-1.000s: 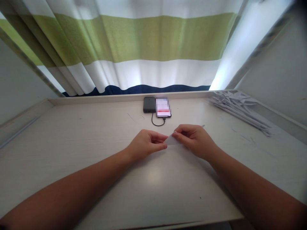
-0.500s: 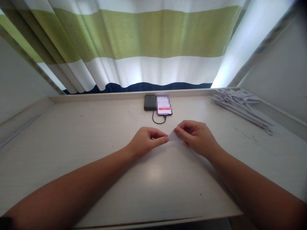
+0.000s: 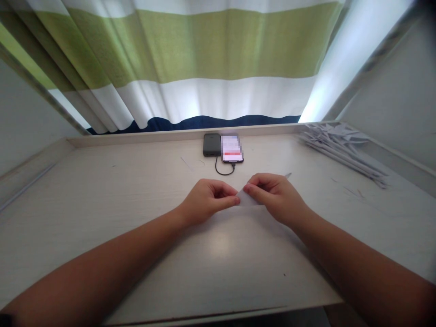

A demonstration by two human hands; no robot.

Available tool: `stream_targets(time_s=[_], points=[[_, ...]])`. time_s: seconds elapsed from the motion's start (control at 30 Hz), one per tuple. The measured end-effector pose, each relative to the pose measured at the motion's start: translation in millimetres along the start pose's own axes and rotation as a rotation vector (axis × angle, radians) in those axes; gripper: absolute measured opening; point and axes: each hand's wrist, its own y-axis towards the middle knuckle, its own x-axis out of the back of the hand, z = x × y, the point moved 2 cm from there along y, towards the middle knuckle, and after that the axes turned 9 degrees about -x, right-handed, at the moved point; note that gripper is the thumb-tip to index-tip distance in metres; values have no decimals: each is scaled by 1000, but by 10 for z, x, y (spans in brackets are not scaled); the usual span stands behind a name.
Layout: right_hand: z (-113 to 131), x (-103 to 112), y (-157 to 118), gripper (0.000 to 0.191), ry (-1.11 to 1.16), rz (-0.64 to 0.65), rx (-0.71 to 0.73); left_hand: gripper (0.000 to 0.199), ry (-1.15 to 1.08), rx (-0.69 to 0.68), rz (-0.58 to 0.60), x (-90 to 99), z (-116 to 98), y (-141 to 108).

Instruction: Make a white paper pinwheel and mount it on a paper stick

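Note:
A small white piece of paper (image 3: pixel 250 200) with a slanted upper edge is held just above the white desk (image 3: pixel 204 277). My left hand (image 3: pixel 209 200) pinches its left corner between thumb and fingers. On the upper right part of the paper, my right hand (image 3: pixel 274 193) is closed, thumb and index fingertip pressed together. The right hand hides much of the sheet, and a thin pointed tip of it seems to stick out behind that hand. Both hands are close together near the middle of the desk.
Against the back ledge lie a black power bank (image 3: pixel 211 145) and a phone (image 3: pixel 232 149), joined by a short black cable (image 3: pixel 223 174). A heap of folded white paper (image 3: pixel 340 150) lies at the back right. Thin paper scraps (image 3: pixel 354 192) are scattered nearby. A striped curtain (image 3: pixel 218 50) hangs behind.
My right hand's fingertips have shifted slightly left and down along the paper, closer to the left hand. More of a pointed tip now shows behind the right hand.

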Motion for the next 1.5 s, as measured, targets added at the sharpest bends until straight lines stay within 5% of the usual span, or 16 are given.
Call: stream_targets(time_s=[0.4,0.73,1.0,1.5], points=[[88,-48,-52,25,-86,26,24,18,-101,-8,-54,-21,55,-18],[109,-96,-82,30,-275,131,181,16,-185,-60,-58,-22,37,-14],[85,-45,-49,39,-268,172,54,19,-93,-77,-203,2,-28,2],[42,-23,-11,47,-190,241,-59,28,98,-97,-90,-28,30,-21]])
